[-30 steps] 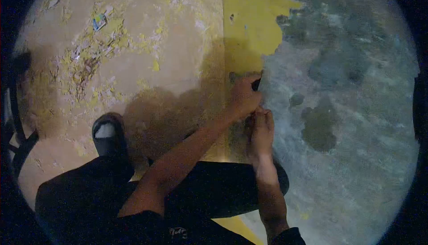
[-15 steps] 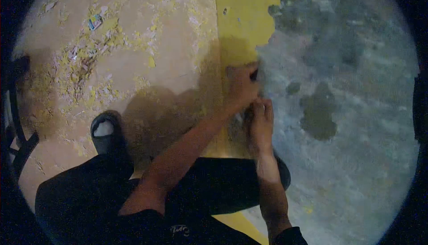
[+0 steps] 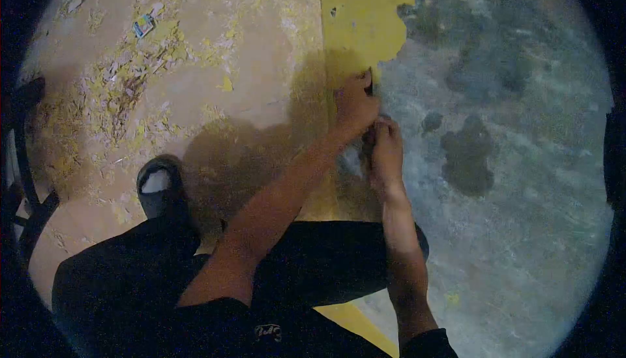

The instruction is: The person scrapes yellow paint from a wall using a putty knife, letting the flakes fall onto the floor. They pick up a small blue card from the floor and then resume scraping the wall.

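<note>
My left hand is closed at the lower edge of the yellow coating, its fingers round a small dark tool that shows only in part. Just below and to the right, my right hand is closed too, its fingertips close to the left hand. Between its fingers a dark end of something shows, too small and shaded to name. Grey bare surface lies right of both hands, with a ragged border against the yellow.
Yellow and pale flakes are scattered over the tan floor at the left, with a small coloured packet among them. My foot in a dark shoe rests at the left. A dark frame stands at the far left edge.
Both my hands have moved a little upward in the view, still close together. The floor and its flakes have shifted slightly in the view.
</note>
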The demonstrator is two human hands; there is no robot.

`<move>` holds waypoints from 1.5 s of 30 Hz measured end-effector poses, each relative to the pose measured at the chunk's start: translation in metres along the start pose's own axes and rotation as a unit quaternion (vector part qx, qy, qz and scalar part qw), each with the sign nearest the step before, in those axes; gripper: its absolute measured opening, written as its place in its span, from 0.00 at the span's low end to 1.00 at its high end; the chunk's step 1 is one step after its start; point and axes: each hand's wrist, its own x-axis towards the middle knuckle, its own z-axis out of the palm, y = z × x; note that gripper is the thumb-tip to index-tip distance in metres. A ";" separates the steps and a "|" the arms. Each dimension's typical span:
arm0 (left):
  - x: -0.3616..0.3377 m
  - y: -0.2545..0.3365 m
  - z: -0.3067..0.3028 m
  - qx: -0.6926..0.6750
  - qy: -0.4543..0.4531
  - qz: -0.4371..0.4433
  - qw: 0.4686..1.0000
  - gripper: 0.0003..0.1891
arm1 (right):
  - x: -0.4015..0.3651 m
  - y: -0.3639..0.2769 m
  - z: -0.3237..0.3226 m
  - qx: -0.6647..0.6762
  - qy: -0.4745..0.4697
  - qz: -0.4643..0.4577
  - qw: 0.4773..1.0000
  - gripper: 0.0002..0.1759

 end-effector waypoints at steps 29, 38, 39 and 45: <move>-0.018 -0.001 -0.007 -0.115 -0.073 -0.022 0.990 0.17 | -0.027 0.008 0.004 0.033 0.028 0.012 0.999 0.08; -0.019 0.024 -0.025 -0.115 -0.022 -0.009 0.993 0.19 | -0.015 0.016 -0.003 0.009 0.018 -0.035 0.999 0.06; -0.016 0.020 -0.025 -0.143 -0.027 -0.007 0.989 0.19 | -0.006 0.023 -0.006 -0.038 0.004 -0.075 0.996 0.06; -0.009 0.000 0.006 -0.145 -0.040 0.010 0.989 0.21 | -0.022 0.006 -0.007 -0.059 0.027 -0.061 0.996 0.07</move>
